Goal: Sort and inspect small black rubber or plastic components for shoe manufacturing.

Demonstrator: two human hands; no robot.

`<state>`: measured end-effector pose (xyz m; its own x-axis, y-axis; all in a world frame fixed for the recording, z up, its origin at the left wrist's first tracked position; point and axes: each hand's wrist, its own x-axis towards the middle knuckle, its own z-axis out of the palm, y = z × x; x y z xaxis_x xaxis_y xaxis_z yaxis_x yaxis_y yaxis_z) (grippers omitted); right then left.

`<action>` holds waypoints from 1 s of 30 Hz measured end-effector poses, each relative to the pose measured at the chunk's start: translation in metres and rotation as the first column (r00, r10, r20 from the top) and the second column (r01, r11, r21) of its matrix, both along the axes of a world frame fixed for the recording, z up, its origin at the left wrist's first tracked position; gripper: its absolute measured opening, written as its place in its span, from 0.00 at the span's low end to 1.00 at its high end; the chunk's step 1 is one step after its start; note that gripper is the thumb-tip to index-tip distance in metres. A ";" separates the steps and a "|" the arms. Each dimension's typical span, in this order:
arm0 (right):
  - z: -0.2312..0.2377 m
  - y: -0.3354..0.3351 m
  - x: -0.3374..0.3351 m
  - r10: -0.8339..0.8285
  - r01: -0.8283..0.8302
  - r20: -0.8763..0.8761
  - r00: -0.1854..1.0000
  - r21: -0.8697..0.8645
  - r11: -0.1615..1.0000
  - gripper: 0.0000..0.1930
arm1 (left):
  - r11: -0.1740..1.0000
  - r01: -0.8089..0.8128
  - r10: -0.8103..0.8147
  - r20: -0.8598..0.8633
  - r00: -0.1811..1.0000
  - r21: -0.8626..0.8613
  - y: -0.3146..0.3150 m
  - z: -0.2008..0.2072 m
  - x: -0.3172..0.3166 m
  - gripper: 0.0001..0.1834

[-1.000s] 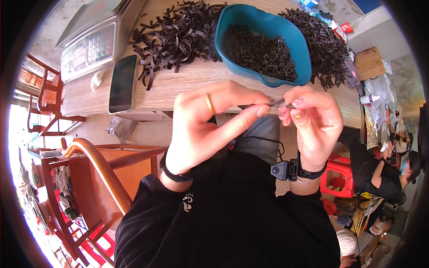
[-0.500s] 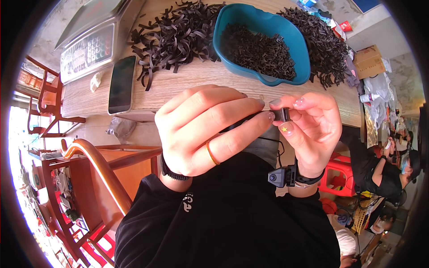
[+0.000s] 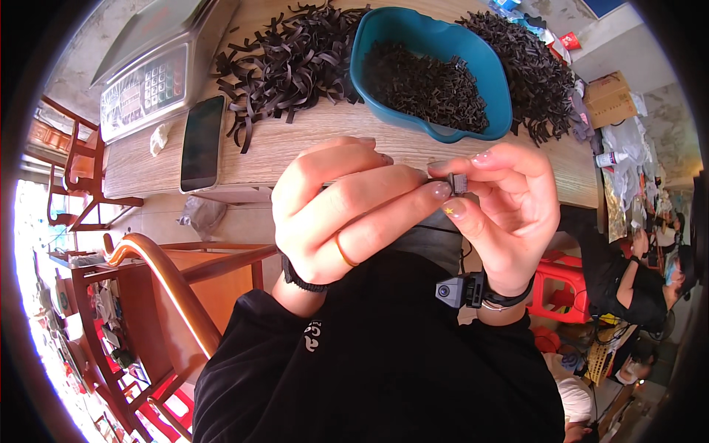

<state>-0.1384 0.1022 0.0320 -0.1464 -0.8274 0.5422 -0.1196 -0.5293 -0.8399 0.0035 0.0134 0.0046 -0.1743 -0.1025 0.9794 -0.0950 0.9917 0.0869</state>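
In front of my chest, both hands meet over a small black piece (image 3: 459, 183) with a greyish, ribbed-looking face. My right hand (image 3: 513, 214) pinches it between thumb and fingertips. My left hand (image 3: 347, 210) is closed at the fingertips on the dark strip that runs into this piece; most of the strip is hidden behind the fingers. Beyond my hands, on the wood-grain table (image 3: 288, 151), a teal basin (image 3: 395, 114) contains many small black pieces. Loose black strips (image 3: 295, 59) are heaped to its left, and another black heap (image 3: 528, 77) lies to its right.
A scale with a keypad (image 3: 144, 96) stands at the far left of the table, near a dark phone (image 3: 201, 144) and a crumpled white tissue (image 3: 159, 138). A wooden chair (image 3: 166, 284) is at my left. At right are a red stool (image 3: 561, 288) and a seated person (image 3: 628, 280).
Both hands have drawn slightly closer together, the left shifting right and the right shifting left. The small black piece has turned, so its greyish face now shows.
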 end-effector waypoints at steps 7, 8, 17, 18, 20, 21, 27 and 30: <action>0.001 0.000 -0.004 -0.048 0.048 -0.001 0.999 -0.015 0.999 0.20 | 0.994 0.094 -0.095 0.010 0.995 0.048 -0.008 0.003 -0.001 0.13; 0.002 0.000 -0.005 -0.047 0.047 0.000 0.999 -0.015 0.999 0.20 | 0.996 0.084 -0.084 0.002 0.996 0.026 -0.008 0.003 -0.002 0.13; -0.002 -0.006 0.004 -0.152 0.142 -0.115 0.982 -0.094 0.985 0.20 | 0.950 0.220 -0.214 -0.052 0.975 0.222 -0.002 0.002 -0.004 0.13; -0.004 -0.007 0.005 -0.233 0.207 -0.182 0.955 -0.149 0.967 0.19 | 0.904 0.288 -0.273 -0.089 0.958 0.317 -0.001 0.003 -0.005 0.12; -0.006 -0.008 0.006 -0.317 0.269 -0.244 0.917 -0.210 0.940 0.19 | 0.866 0.334 -0.322 -0.096 0.942 0.373 0.001 0.004 -0.005 0.11; -0.007 -0.008 0.008 -0.376 0.307 -0.304 0.875 -0.252 0.918 0.18 | 0.851 0.309 -0.292 -0.105 0.951 0.425 0.003 0.005 -0.005 0.11; -0.006 -0.005 0.008 -0.347 0.258 -0.461 0.817 -0.246 0.934 0.23 | 0.849 0.300 -0.244 -0.180 0.953 0.436 0.005 0.000 -0.006 0.12; -0.002 -0.004 0.010 -0.322 0.236 -0.460 0.827 -0.235 0.943 0.23 | 0.893 0.282 -0.201 -0.251 0.947 0.350 0.004 -0.002 -0.008 0.12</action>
